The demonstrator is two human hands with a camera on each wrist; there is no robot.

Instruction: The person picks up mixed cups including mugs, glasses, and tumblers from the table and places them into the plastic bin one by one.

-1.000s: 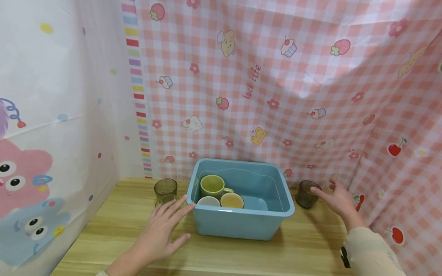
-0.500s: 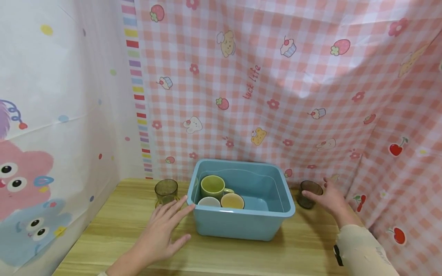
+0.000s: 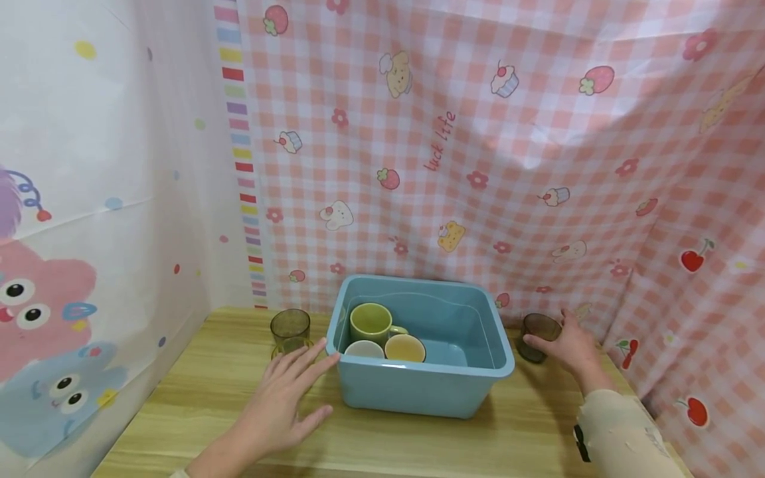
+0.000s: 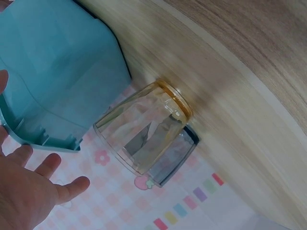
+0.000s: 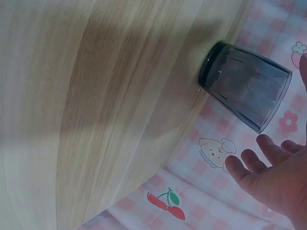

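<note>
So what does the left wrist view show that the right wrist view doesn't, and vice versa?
Left wrist only: the left hand, the light blue plastic bin, a clear tumbler with an amber base, and a dark-tinted transparent tumbler partly behind it.

Right wrist only: the right hand, a different tumbler, smoky grey and transparent, and a red cherry print.

Both: the wood-grain table and the pink-and-white checked cloth.
</note>
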